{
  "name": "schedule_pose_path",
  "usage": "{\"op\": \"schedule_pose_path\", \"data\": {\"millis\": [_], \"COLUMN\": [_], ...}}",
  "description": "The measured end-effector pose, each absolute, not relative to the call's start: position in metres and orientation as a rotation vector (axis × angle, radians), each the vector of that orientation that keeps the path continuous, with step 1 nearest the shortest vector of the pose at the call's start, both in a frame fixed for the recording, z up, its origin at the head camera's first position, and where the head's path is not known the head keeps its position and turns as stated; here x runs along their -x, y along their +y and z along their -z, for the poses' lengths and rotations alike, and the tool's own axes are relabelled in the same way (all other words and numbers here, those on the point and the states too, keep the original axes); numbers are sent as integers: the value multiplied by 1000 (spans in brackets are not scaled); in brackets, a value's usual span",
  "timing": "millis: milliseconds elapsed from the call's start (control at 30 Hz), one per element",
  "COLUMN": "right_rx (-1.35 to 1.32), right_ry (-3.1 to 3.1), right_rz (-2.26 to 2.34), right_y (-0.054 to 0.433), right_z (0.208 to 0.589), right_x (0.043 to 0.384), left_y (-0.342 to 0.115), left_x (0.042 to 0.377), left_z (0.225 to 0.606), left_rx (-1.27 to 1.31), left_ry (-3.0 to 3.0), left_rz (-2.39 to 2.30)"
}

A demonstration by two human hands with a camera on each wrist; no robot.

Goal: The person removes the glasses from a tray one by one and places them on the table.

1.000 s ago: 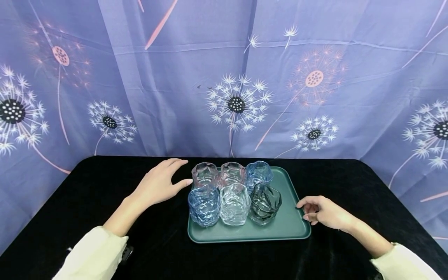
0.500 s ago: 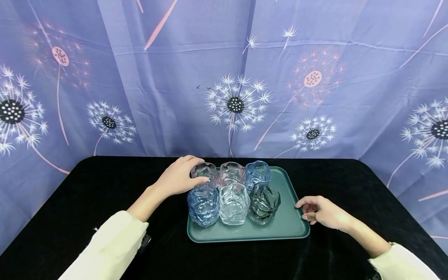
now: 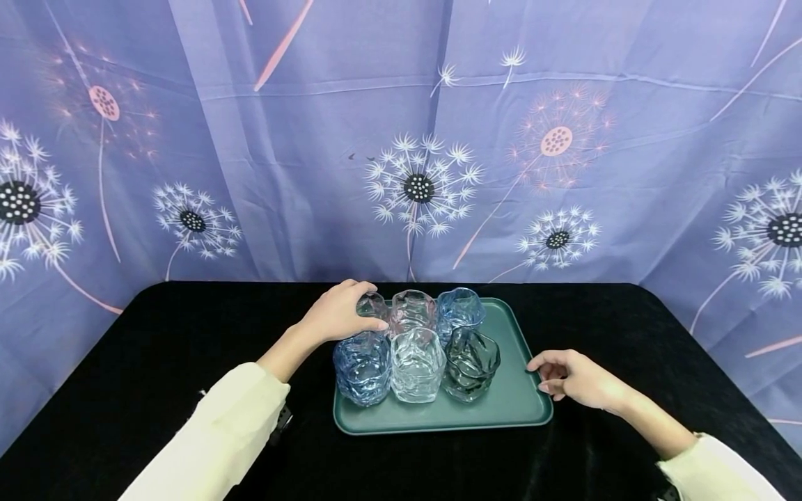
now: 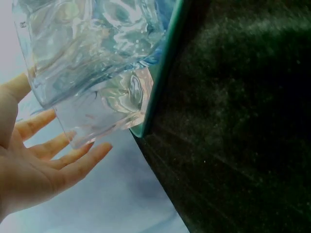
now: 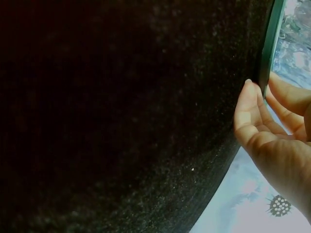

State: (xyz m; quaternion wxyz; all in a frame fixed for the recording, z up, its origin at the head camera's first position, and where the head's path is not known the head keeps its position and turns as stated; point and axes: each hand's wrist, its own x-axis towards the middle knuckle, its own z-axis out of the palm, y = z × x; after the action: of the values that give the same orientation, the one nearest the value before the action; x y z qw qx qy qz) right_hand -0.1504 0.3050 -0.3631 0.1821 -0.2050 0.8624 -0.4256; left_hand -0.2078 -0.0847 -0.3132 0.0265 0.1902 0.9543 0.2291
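Shifting rightward, the outspread left hand is spanning the leftmost pinkish glass. The right hand is pinching the tray, ideally bracing it steadily.

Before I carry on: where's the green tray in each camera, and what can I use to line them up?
Head: the green tray is low centre, under the six glasses, the right hand at its right rim.
Left wrist: a narrow strip of the tray's rim, from the top edge down to a corner near the middle.
Right wrist: a rim strip at top right, reaching the fingers.
Shared landmark: the black tabletop.
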Motion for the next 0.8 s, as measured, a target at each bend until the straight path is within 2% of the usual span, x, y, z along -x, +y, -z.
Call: {"op": "schedule_pose_path", "data": {"millis": [367,800], "right_rx": [578,591], "right_ry": [2459,2449], "right_rz": [1193,1205], "right_y": [306,307], "right_z": [366,366], "right_x": [151,151], "left_y": [-87,-86], "left_x": [214,216], "left_z": [321,323], "left_rx": [-505,-466], "left_ry": [2785,2839], "left_rz": [-991,-1059]}}
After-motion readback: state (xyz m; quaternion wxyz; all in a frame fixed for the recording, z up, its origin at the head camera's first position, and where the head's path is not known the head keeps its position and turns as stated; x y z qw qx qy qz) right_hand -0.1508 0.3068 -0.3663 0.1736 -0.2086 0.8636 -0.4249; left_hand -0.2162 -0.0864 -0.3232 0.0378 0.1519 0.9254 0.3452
